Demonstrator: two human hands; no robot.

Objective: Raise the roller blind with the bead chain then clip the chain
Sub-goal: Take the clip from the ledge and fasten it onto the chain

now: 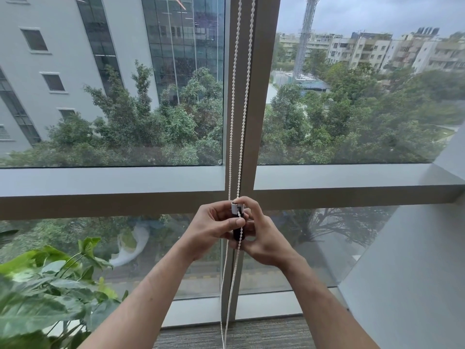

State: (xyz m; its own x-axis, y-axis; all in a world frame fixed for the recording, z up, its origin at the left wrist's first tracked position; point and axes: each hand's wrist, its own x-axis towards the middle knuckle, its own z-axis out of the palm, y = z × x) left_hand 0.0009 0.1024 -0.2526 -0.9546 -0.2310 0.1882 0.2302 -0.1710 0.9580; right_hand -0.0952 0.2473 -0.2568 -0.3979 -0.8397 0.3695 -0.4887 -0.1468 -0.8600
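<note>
- A person stands at a tall glass window, both bare forearms reaching forward, the hands meeting in front of the vertical grey metal window post (261,102).
- A white plastic bead chain (234,96) hangs in two strands down the front of that post, from the top of the view to the hands and on towards the floor.
- The left hand (214,226) has its fingers curled inward, the thumb lying across the front and pressing one strand of the chain against a small clip.
- That small clip with a dark body and a white cap (237,217) sits upright between the two hands, level with the horizontal grey window rail (100,197).
- The right hand (261,235) wraps round the clip from the other side, its fingers bent closely about the dark body, with the forefinger arched over the white cap.
- Whether the clip has closed on the beads cannot be told; the fingers hide that part.
- Below the hands the two strands hang loose, close together, down to the grey ribbed carpet (251,333) at the foot of the glass.
- A leafy green potted plant (50,285) fills the lower left corner, well apart from the chain.
- A pale grey wall (415,260) slants in at the right.
- Outside the glass are treetops, a pale office block on the left, low blocks of flats and a lattice tower on the right, under a cloudy sky.
</note>
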